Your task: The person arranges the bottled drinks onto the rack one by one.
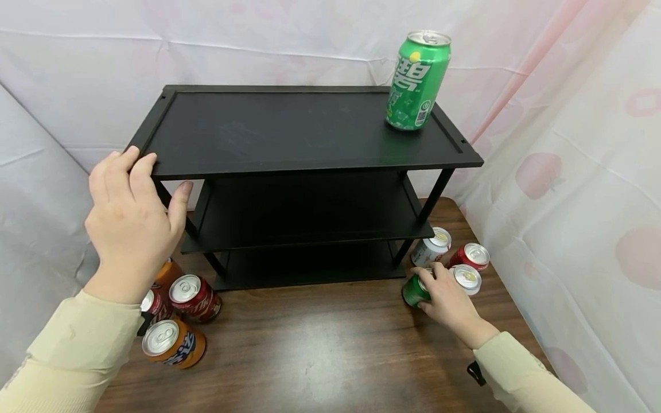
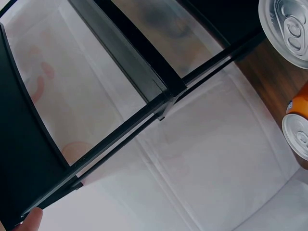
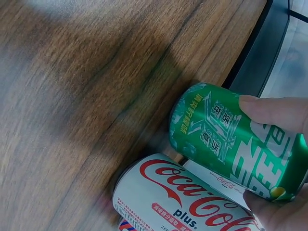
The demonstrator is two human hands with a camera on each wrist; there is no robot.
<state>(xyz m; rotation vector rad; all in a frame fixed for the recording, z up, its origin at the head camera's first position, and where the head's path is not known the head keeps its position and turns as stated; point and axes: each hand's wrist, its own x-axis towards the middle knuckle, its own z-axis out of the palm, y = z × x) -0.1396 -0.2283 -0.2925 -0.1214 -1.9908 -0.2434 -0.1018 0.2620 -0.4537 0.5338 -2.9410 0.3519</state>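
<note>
At the right of the head view, my right hand [image 1: 449, 295] grips a green soda can [image 1: 415, 291] low by the table. The right wrist view shows the thumb on one side of that can and fingers on the other, with a white Coca-Cola Plus can [image 3: 178, 197] right beside it. My left hand [image 1: 131, 215] rests at the near left corner of a black three-tier shelf [image 1: 279, 129], fingertips on the top board's edge and thumb held apart. Another green soda can [image 1: 418, 86] stands upright on the top board, near its right end.
Left of the shelf stand a dark red can [image 1: 193, 298], an orange can [image 1: 175, 344] and others partly hidden by my left arm. A silver-white can [image 1: 432, 248] and a red can [image 1: 470, 256] stand at the right. Curtains surround the wooden table [image 1: 310, 344].
</note>
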